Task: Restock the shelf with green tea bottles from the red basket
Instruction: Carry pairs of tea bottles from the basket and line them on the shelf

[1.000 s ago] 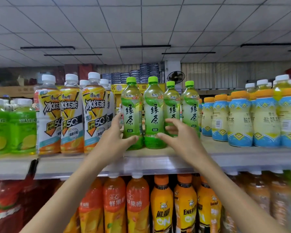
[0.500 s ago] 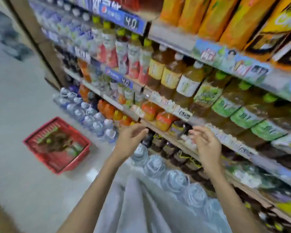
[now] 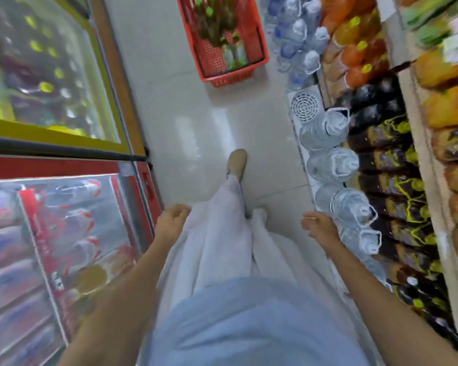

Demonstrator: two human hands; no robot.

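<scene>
The red basket (image 3: 229, 73) stands on the pale floor ahead of me, at the top middle of the view. Several green tea bottles (image 3: 213, 25) with green caps lie inside it, blurred by motion. My left hand (image 3: 171, 223) hangs low at my left side, fingers loosely curled, holding nothing. My right hand (image 3: 320, 227) hangs at my right side, also loosely curled and empty, close to the big water jugs. Both hands are far short of the basket. The shelf of green tea is out of view.
Drink shelves (image 3: 407, 128) run along the right, with large water jugs (image 3: 331, 165) and small water bottles (image 3: 296, 40) on the floor in front. Chest freezers (image 3: 50, 101) with glass lids line the left. My leg and shoe (image 3: 237, 163) step along the narrow tiled aisle (image 3: 196, 114).
My hands came off the green tea bottles on the shelf and dropped to my sides. My view swung down and round to face along the aisle toward the basket.
</scene>
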